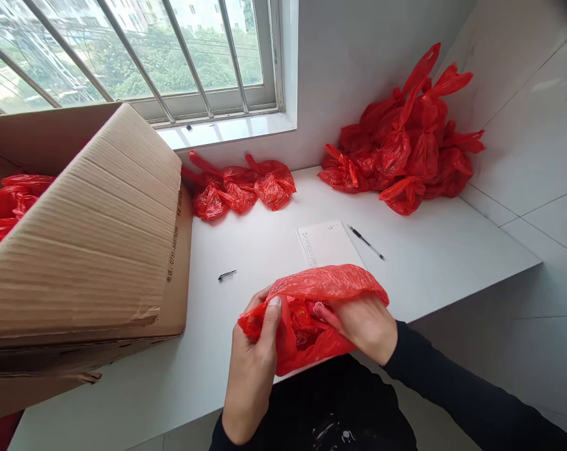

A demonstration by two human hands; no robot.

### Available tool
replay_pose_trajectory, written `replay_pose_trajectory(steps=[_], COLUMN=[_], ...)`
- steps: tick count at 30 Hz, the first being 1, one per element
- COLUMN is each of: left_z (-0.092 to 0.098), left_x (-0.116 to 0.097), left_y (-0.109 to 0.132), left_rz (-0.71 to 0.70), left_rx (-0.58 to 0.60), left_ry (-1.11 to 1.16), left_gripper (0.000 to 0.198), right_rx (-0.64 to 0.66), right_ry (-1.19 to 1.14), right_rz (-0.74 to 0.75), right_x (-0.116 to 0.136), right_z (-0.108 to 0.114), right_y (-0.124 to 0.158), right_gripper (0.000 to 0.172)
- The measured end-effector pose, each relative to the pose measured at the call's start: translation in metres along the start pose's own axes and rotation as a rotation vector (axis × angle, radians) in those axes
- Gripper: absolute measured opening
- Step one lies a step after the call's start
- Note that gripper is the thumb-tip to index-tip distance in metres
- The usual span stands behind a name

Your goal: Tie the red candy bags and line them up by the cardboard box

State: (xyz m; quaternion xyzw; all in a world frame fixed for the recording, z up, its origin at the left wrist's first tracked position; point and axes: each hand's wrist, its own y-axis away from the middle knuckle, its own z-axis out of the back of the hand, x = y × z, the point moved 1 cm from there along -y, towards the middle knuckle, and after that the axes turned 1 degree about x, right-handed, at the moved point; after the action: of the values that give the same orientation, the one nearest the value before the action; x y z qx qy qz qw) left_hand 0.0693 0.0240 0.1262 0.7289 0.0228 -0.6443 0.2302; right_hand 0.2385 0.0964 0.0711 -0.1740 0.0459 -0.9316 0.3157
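Observation:
A thin red plastic bag (pixel 330 282) is held at the table's front edge with its mouth open toward me. My left hand (pixel 257 351) is closed on the bag's left rim, thumb on top. My right hand (pixel 368 326) reaches into the bag from the right; its fingers are mostly hidden by the plastic, and I cannot make out whether they grip anything. Small red packets (pixel 302 316) with some yellow marks show inside the bag. Just behind the bag lies a notebook (pixel 332 244), partly covered by it.
At left stands a large open cardboard box (pixel 99 232) with red bags inside. Tied red bags (pixel 274 185) sit below the barred window, and a bigger pile (pixel 400 144) fills the back right corner. A pen (pixel 365 241) and a pen cap (pixel 227 275) lie on the white table (pixel 433 257).

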Motion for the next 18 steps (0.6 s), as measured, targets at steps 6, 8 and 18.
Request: replay_pose_trajectory(steps=[6,8,18], left_z=[0.003,0.007,0.011], left_x=[0.005,0.007,-0.011], left_y=[-0.001,-0.002,0.005], left_rz=[0.003,0.014,0.027], left_rx=[0.023,-0.004,-0.06], left_ry=[0.08,0.081,-0.057], left_gripper=[0.029,0.031,0.086], right_rx=[0.228,0.267,0.203], right_ry=[-0.11,-0.156,-0.023], right_rz=[0.065,0.077,-0.091], right_x=[0.034,0.031,0.014], right_z=[-0.006,-0.009,0.052], right_y=[-0.005,-0.002,0.009], right_gripper=[0.02,0.014,0.023])
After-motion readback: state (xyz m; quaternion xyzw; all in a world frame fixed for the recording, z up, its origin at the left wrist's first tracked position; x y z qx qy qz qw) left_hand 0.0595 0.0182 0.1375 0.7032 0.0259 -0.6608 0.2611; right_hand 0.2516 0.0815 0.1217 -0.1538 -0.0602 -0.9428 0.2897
